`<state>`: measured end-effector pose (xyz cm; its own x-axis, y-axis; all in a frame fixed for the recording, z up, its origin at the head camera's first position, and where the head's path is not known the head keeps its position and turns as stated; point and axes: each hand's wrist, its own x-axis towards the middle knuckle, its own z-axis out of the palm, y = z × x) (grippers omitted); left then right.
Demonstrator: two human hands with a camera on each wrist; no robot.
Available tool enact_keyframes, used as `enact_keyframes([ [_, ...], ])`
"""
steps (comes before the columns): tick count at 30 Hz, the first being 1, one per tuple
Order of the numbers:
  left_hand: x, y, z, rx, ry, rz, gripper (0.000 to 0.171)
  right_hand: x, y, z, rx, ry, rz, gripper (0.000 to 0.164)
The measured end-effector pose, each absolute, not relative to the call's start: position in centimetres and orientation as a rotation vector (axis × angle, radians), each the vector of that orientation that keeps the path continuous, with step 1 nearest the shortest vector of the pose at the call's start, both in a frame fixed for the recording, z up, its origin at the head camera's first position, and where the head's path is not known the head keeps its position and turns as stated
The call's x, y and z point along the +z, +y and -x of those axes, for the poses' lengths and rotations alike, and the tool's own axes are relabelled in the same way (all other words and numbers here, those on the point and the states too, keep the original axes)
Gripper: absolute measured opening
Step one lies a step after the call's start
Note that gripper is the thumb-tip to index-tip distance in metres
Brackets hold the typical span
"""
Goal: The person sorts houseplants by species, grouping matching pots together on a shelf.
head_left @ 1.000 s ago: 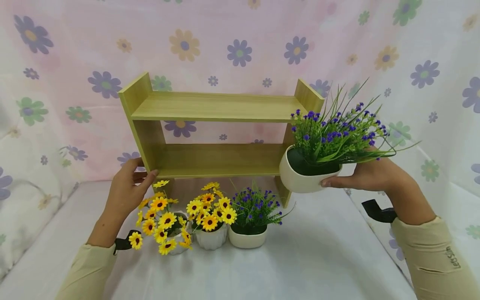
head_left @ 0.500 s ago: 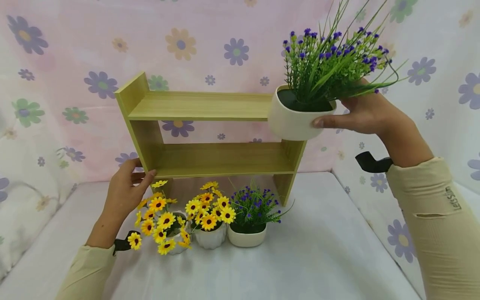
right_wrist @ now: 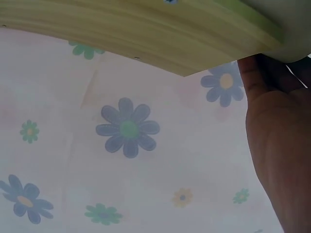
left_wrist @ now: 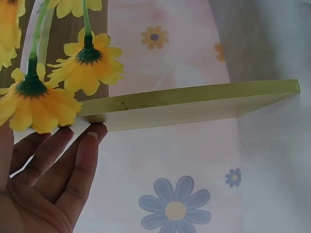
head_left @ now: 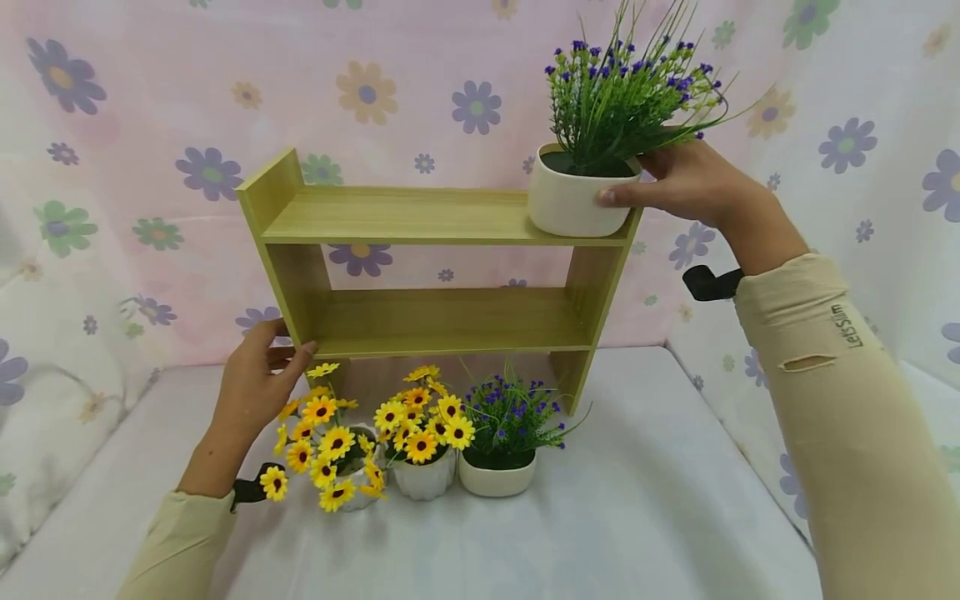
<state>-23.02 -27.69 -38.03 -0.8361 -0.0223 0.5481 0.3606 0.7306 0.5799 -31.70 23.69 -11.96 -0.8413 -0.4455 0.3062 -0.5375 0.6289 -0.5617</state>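
My right hand (head_left: pixel 690 187) grips a white pot of purple flowers and long grass (head_left: pixel 577 196), thumb on its front and fingers behind. The pot stands upright at the right end of the top board of a wooden shelf (head_left: pixel 420 217), its base right at that board. My left hand (head_left: pixel 258 375) pinches the shelf's left side panel (head_left: pixel 277 283) low down, thumb at the front edge. In the left wrist view the fingertips (left_wrist: pixel 95 131) meet the panel's face. The right wrist view shows my right hand (right_wrist: pixel 279 126) close under the shelf's end, its fingers partly hidden.
Before the shelf, on the white-covered table (head_left: pixel 525 550), stand two white pots of yellow flowers, the left pot (head_left: pixel 360 492) and the middle pot (head_left: pixel 423 477), and a second purple-flower pot (head_left: pixel 497 479). A flowered cloth (head_left: pixel 480 50) hangs behind.
My right hand has raised the purple-flower pot from beside the shelf's right side, then moved it left onto the top board's right end. The left hand stays on the side panel.
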Motion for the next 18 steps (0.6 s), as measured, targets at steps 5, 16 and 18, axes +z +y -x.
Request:
enact_keyframes([
  [5, -38.1, -27.7, 23.1, -0.963, -2.405, 0.242, 0.055, -12.3, 23.4, 32.3, 0.999, -2.727, -0.766, 0.091],
  [16, -38.2, -27.7, 23.1, -0.952, -2.386, 0.263, 0.053, -13.4, 23.3, 32.4, 1.094, -2.701, -0.743, 0.079],
  [18, -38.2, -27.7, 23.2, -0.950, -2.383, 0.264, 0.052, -13.6, 23.3, 32.4, 1.111, -2.673, -0.755, 0.074],
])
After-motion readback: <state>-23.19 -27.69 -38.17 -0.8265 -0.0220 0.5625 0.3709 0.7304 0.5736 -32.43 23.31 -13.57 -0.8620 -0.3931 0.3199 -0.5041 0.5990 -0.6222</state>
